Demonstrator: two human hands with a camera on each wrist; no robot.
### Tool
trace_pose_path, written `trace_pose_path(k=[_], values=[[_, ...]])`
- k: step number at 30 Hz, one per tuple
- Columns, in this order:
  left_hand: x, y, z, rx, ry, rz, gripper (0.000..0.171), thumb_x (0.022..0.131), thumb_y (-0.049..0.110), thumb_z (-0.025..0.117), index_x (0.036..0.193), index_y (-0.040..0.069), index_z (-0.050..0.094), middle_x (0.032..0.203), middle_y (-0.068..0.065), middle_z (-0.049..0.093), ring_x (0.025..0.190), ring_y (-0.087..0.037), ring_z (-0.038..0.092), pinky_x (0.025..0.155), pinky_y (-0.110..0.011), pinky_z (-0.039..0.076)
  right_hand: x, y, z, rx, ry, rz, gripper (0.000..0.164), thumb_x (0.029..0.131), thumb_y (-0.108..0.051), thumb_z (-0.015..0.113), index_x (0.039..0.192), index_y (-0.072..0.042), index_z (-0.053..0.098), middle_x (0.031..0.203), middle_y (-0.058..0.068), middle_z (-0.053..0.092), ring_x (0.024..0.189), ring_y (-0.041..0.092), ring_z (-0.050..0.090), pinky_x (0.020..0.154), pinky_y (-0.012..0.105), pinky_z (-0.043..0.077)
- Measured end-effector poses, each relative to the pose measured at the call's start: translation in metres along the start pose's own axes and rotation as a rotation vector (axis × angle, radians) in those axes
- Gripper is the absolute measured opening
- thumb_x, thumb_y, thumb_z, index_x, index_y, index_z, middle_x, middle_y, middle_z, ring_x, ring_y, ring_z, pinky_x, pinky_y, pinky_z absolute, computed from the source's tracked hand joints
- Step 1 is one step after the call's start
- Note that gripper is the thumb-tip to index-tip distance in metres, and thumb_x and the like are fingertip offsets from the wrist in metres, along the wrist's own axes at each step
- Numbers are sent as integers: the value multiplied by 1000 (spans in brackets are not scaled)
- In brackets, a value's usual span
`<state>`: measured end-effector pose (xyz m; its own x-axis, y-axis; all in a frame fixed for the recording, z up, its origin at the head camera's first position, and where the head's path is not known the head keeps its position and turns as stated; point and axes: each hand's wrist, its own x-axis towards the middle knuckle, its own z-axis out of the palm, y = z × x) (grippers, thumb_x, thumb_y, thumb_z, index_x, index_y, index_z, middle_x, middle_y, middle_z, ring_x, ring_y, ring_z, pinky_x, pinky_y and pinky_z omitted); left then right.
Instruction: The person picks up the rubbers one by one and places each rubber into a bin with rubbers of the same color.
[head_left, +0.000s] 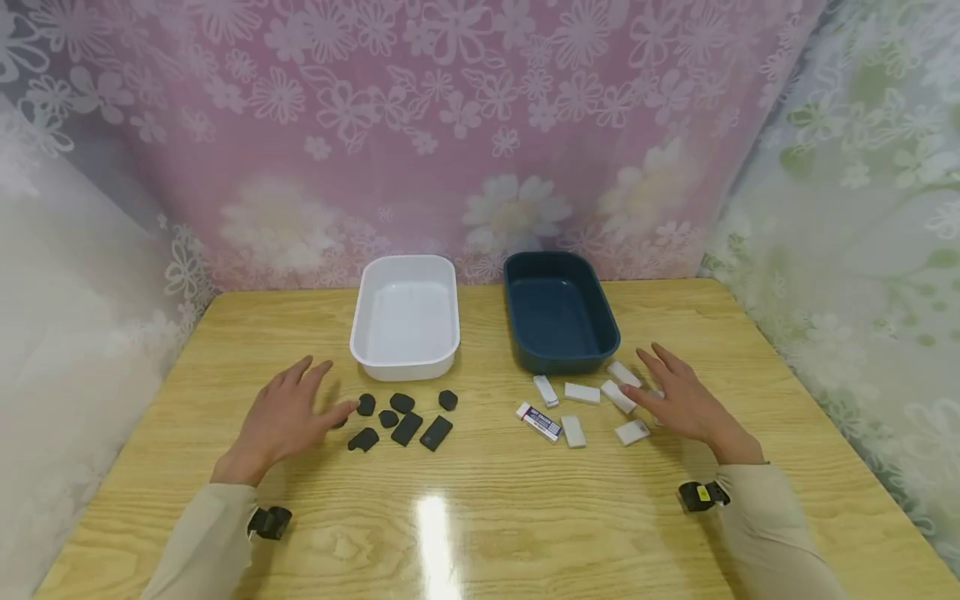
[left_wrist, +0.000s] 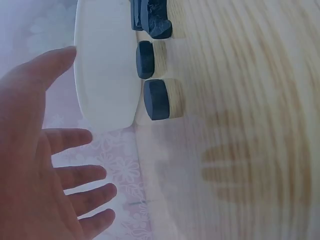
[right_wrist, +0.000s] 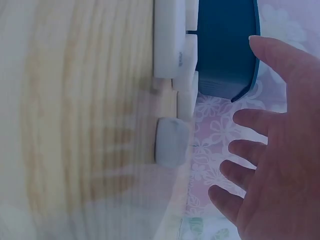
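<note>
My left hand (head_left: 283,417) hovers above the table with fingers spread, holding nothing. Beside its thumb lie several small black eraser-like pieces (head_left: 407,428), some blocky, some rounded; one is partly hidden by the thumb. In the left wrist view a dark piece (left_wrist: 157,99) rests on the wood, apart from the fingers. My right hand (head_left: 686,404), also spread and holding nothing, hangs over the right edge of a group of white erasers (head_left: 582,393). One eraser (head_left: 539,422) wears a printed paper sleeve. A rounded white eraser (right_wrist: 171,142) shows in the right wrist view.
Behind the black pieces stands a white rectangular basin (head_left: 405,371). A dark blue basin (head_left: 564,365) stands behind the white erasers. The wooden table (head_left: 360,525) meets a pink floral backdrop (head_left: 375,167) at its far edge, with patterned sheets on both sides.
</note>
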<state>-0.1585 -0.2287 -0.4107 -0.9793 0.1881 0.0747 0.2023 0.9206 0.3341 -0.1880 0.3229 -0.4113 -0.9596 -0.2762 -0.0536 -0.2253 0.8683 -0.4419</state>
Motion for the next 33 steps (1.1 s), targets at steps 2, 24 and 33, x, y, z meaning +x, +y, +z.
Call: trace_pose_path(k=[2, 24, 33], values=[[1, 0, -1, -7, 23, 4, 85, 88, 66, 48, 143, 2, 38, 146, -29, 29, 125, -54, 32, 96, -67, 25, -1, -1, -2, -2, 0, 1, 80, 96, -49, 50, 150, 1, 19, 153, 29, 6, 135, 53, 8, 98, 70, 17], [38, 45, -6, -257, 298, 97, 48, 94, 25, 58, 134, 0, 46, 138, -23, 41, 125, -43, 39, 94, -59, 36, 4, 1, -8, -10, 23, -19, 80, 94, -47, 56, 149, 2, 23, 152, 29, 11, 135, 52, 12, 98, 69, 20], [73, 96, -11, -324, 225, 215, 43, 94, 18, 58, 133, 3, 48, 135, -16, 44, 116, -34, 49, 91, -47, 43, 1, 3, -9, -11, 19, -13, 78, 94, -45, 56, 147, 3, 26, 151, 31, 14, 134, 54, 13, 97, 69, 21]])
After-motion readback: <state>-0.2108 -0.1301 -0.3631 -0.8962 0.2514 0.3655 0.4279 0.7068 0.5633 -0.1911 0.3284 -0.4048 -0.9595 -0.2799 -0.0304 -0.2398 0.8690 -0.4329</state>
